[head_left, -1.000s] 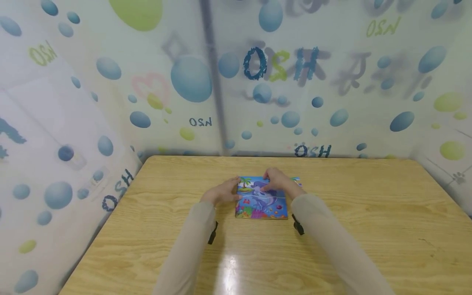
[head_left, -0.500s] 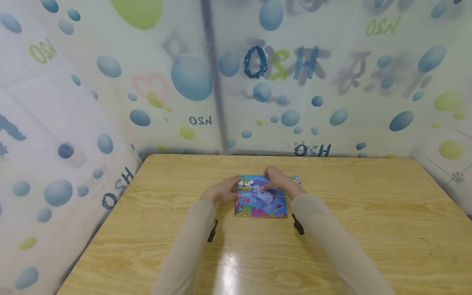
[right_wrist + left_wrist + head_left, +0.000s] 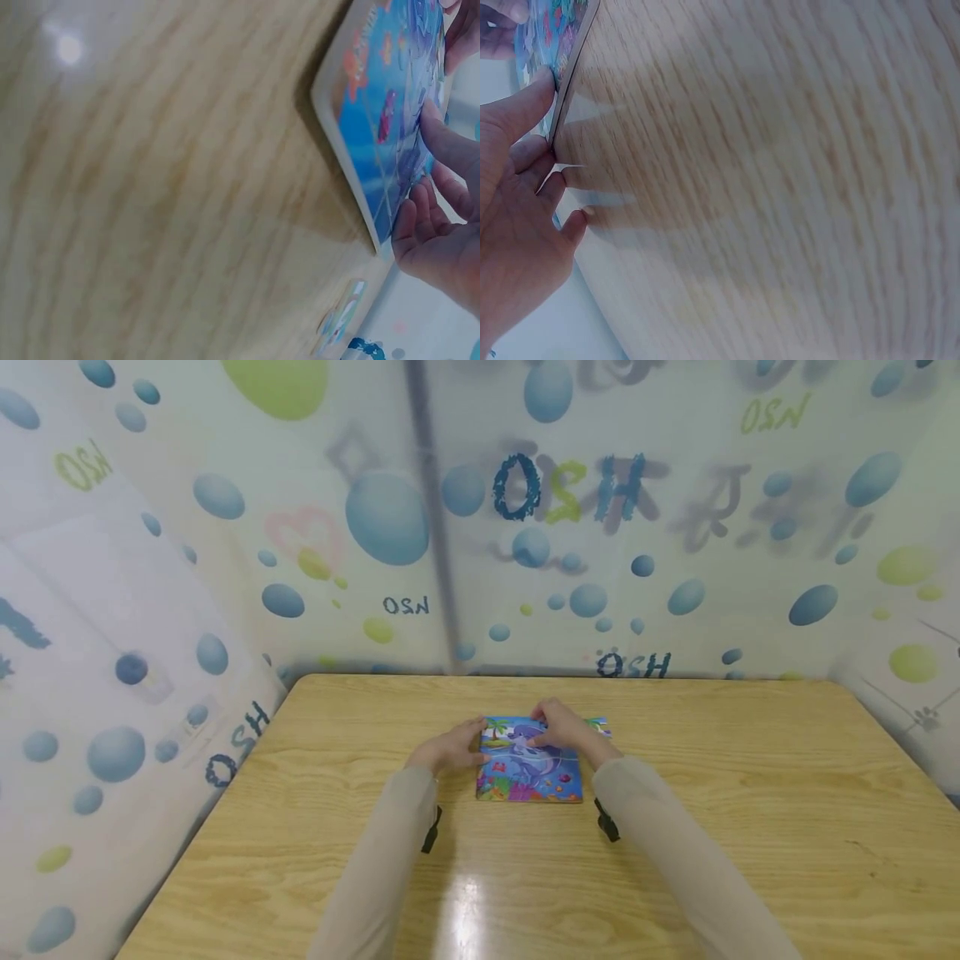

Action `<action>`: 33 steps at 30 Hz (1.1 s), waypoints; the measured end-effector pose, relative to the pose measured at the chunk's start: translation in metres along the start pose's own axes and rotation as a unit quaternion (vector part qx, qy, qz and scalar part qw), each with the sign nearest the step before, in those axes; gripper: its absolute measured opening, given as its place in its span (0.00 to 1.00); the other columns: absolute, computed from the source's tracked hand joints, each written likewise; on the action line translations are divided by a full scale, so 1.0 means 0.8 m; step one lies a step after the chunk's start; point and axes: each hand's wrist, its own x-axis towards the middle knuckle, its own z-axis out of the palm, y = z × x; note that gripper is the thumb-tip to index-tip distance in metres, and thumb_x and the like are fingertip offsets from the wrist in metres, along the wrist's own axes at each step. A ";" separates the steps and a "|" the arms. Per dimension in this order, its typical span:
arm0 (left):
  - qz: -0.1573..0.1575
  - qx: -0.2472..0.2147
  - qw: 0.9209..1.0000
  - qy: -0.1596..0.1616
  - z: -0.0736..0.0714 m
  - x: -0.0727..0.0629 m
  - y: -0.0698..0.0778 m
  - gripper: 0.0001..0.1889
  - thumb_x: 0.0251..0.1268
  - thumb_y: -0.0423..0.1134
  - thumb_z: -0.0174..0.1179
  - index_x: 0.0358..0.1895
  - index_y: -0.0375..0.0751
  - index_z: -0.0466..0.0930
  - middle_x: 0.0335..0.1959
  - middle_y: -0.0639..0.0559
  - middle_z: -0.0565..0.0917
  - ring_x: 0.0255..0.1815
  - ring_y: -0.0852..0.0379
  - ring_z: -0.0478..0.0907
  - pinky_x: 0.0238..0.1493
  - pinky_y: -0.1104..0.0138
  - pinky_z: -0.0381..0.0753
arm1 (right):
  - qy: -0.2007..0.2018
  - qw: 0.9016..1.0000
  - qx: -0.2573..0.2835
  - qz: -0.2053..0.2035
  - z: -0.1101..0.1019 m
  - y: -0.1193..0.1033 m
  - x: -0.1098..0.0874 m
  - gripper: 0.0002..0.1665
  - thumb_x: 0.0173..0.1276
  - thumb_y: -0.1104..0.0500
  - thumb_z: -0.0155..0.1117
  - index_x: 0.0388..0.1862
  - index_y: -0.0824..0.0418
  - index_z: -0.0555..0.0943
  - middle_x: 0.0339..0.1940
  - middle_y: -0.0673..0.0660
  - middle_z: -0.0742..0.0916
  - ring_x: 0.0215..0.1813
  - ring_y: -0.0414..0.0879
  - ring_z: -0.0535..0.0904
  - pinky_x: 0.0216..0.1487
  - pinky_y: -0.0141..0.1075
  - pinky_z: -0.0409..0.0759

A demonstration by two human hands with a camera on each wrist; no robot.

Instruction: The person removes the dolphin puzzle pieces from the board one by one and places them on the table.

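A square jigsaw puzzle (image 3: 528, 782) with a purple dolphin, a palm tree and coral lies flat on the table. My left hand (image 3: 448, 749) holds its left side, the thumb on top and the other fingers at the edge; the left wrist view has the last fingers (image 3: 574, 225) bent loosely near the wood. Across the upper right part reaches my right hand (image 3: 564, 727), its thumb on the dolphin and its bent fingers at the far edge, gripping there. In the right wrist view, thin seams cross the puzzle (image 3: 367, 161). My right hand hides its upper right corner.
A separate flat colourful piece (image 3: 600, 724) lies just past the puzzle's upper right, partly behind the right hand. The wooden table (image 3: 750, 793) ends at the back against a pale curtain (image 3: 480, 568) printed with blue and green drops. Light glares on the wood in front.
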 end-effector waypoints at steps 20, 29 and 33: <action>-0.001 0.002 1.000 -0.002 0.000 -0.002 0.002 0.36 0.66 0.42 0.52 0.73 0.43 0.43 0.75 0.47 0.43 0.75 0.48 0.39 0.75 0.55 0.42 | 0.028 0.999 0.031 -0.019 0.003 0.002 -0.008 0.26 0.57 0.61 0.67 0.53 0.67 0.71 0.49 0.65 0.77 0.54 0.56 0.73 0.58 0.46 0.73; 0.002 0.012 1.000 0.000 0.001 -0.002 0.003 0.37 0.66 0.43 0.52 0.73 0.43 0.44 0.75 0.47 0.44 0.75 0.48 0.40 0.75 0.56 0.42 | 0.021 0.997 0.071 -0.028 -0.001 0.014 0.000 0.20 0.58 0.63 0.66 0.49 0.63 0.75 0.44 0.61 0.80 0.49 0.53 0.75 0.52 0.43 0.76; 0.006 0.013 1.000 0.002 0.001 -0.001 0.003 0.36 0.66 0.43 0.52 0.72 0.43 0.44 0.75 0.47 0.44 0.75 0.48 0.40 0.75 0.55 0.43 | 0.025 0.994 0.092 -0.047 0.001 0.030 0.011 0.15 0.59 0.61 0.64 0.46 0.60 0.76 0.41 0.59 0.80 0.45 0.50 0.76 0.44 0.38 0.77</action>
